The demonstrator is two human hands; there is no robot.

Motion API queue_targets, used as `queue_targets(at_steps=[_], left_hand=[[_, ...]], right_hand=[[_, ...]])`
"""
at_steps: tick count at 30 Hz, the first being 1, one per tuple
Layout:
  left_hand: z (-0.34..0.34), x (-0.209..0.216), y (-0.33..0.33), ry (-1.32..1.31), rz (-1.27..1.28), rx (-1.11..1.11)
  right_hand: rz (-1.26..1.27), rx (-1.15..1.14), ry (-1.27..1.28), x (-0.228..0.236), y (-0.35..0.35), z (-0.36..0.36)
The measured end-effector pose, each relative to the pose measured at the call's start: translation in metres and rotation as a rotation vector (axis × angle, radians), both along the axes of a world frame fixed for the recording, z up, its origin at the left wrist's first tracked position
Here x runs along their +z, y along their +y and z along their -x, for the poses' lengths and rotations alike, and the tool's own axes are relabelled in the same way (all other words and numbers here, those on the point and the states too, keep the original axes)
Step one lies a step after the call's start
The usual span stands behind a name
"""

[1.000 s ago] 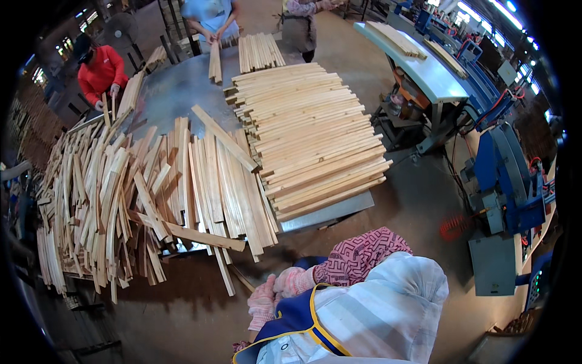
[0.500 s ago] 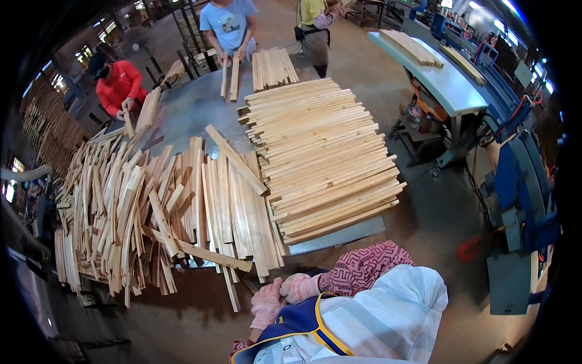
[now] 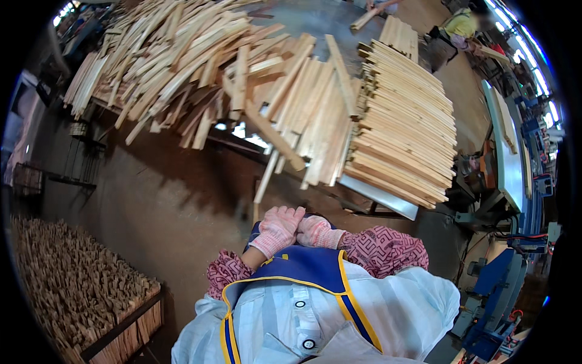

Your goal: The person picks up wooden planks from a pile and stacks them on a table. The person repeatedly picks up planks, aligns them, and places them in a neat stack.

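Observation:
My left hand and my right hand, both in pink-and-white knit gloves, meet in front of the blue apron with its yellow edging. The fingers of both are curled in, and the left one's rest against the right one's. Anything inside them is hidden. Just beyond, apart from the hands, loose wooden strips overhang the near edge of the table. To their right lies a neat stack of wooden strips, laid side by side.
A messy heap of wooden strips covers the table's left. At lower left stands a crate packed with upright sticks. Blue machinery and a pale worktable flank the right. A person in yellow works at the back.
My view has swung left and downward, bringing the crate of sticks into sight. The table now sits higher in the picture, and the person in red has left the view. My hands stay together.

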State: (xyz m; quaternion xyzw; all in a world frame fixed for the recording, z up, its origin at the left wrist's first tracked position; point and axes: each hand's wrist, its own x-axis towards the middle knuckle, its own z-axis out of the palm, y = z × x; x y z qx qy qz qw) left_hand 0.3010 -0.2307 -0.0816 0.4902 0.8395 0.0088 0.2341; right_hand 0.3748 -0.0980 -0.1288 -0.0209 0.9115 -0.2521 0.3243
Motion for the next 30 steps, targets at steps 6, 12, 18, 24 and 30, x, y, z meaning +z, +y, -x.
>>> queue_targets(at_steps=[6,12,18,24,30], left_hand=[[-0.005,0.000,-0.200,-0.129,-0.098,0.424],[-0.036,0.011,-0.366,-0.249,0.208,0.889],[0.019,-0.005,-0.417,-0.304,0.172,0.834],[0.157,0.011,-0.477,-0.185,0.274,0.893],[0.278,0.021,-0.580,-0.160,0.310,1.004]], right_hand=[[0.221,0.344,0.027,0.031,-0.158,0.048],[0.327,0.627,-0.027,0.059,-0.275,0.090],[0.314,0.698,-0.112,0.051,-0.348,0.155],[0.308,0.802,-0.038,0.052,-0.452,0.280],[0.323,0.844,0.009,0.092,-0.549,0.420]])
